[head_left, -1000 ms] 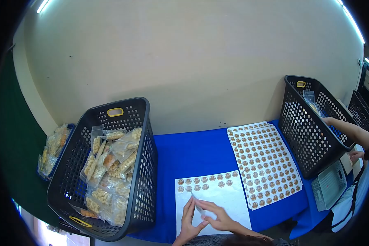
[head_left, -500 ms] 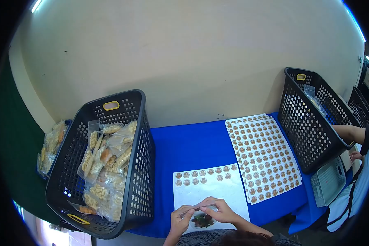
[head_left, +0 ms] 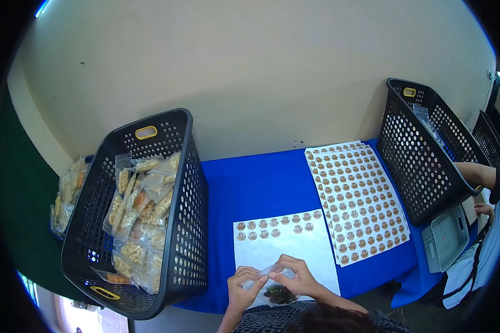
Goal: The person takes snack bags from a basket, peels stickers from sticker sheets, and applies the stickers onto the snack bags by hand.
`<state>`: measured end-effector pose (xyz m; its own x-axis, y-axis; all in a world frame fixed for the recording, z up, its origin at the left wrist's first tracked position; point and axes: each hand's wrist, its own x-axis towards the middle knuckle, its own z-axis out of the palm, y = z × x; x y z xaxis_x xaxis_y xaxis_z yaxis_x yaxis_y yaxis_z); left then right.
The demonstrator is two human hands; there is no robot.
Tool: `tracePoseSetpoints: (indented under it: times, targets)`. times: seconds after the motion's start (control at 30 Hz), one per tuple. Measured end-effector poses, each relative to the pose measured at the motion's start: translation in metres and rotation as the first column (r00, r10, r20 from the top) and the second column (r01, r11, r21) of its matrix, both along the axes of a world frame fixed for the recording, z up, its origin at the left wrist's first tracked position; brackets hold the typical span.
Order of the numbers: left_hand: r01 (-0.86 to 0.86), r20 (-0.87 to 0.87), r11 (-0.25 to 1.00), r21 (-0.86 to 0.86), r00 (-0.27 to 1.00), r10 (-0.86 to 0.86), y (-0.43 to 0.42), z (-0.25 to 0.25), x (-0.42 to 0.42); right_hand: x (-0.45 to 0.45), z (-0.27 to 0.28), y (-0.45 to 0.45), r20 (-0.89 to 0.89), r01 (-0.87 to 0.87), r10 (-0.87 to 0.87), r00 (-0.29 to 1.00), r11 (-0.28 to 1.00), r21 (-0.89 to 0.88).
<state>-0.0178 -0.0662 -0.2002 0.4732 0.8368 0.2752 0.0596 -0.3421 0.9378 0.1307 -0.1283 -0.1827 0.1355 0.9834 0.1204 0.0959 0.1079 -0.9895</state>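
Both hands at work here, low and close to the body — the left hand (head_left: 241, 289) and the right hand (head_left: 298, 278) each have thumb and fingers pinched on the upper edge of a clear bag (head_left: 280, 294), grip clamped on the plastic, dark contents hanging below. The bag is over the near part of a white sticker sheet (head_left: 308, 255), round labels along its far edge. Just right, a stack of full label sheets (head_left: 358, 205) on the blue surface (head_left: 244, 177). Left, a black basket (head_left: 190, 244) of bagged snacks (head_left: 144, 205) — and far right, a co-worker's arm (head_left: 476, 174) reaches into another basket (head_left: 414, 161).
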Motion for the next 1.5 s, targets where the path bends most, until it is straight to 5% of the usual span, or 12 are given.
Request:
tracePoseSetpoints:
  times: [0.23,0.33,0.47,0.63,0.73,0.83,0.9,0.97,1.07,1.23,1.43,1.5]
  targets:
    - [0.017,0.114,1.000,0.019,0.993,-0.019,0.006,-0.009,-0.005,0.001,-0.004,0.001,-0.122,0.031,-0.012,0.992,0.987,0.160]
    - [0.113,0.159,0.982,-0.153,0.983,-0.088,0.005,0.004,-0.009,0.008,-0.003,-0.003,0.041,0.023,-0.029,0.999,0.988,0.152]
    - [0.144,0.057,0.989,-0.043,0.988,-0.141,0.010,0.003,-0.015,0.012,0.001,-0.004,0.111,-0.022,0.002,0.994,0.983,0.180]
    - [-0.029,0.145,0.991,-0.127,0.988,0.048,0.008,-0.016,-0.017,0.008,0.001,-0.003,0.158,-0.100,0.071,0.985,0.977,0.186]
    - [-0.300,0.281,0.950,-0.086,0.908,0.313,-0.003,-0.009,0.003,-0.001,-0.001,-0.001,0.059,0.151,-0.163,0.985,0.973,0.177]
    - [-0.123,0.341,0.988,-0.095,0.928,0.148,-0.015,-0.003,0.010,-0.012,-0.005,0.003,-0.019,0.292,-0.295,0.955,0.931,0.218]
    - [0.074,0.244,0.995,-0.069,0.968,-0.055,-0.020,-0.006,0.013,-0.021,-0.007,-0.002,-0.019,0.099,-0.097,0.995,0.981,0.167]
    - [0.008,0.202,0.999,0.034,0.979,-0.015,-0.025,-0.009,0.014,-0.026,-0.001,-0.005,0.367,-0.043,-0.045,0.929,0.973,0.227]
    - [-0.128,0.145,0.985,-0.113,0.979,0.143,-0.014,-0.006,0.001,-0.028,-0.008,-0.007,0.495,-0.115,-0.006,0.869,0.970,0.214]
    - [-0.125,0.196,0.979,-0.162,0.968,0.156,-0.010,-0.003,-0.011,-0.022,-0.005,-0.005,0.358,0.149,-0.220,0.908,0.965,0.216]
    - [-0.074,0.117,0.996,-0.053,0.990,0.080,-0.020,0.019,-0.026,-0.010,-0.003,-0.004,0.302,-0.173,0.134,0.944,0.979,0.107]
    - [-0.088,0.108,0.993,-0.076,0.990,0.096,-0.024,0.028,-0.026,-0.016,-0.001,-0.004,0.250,-0.153,0.112,0.962,0.977,0.150]
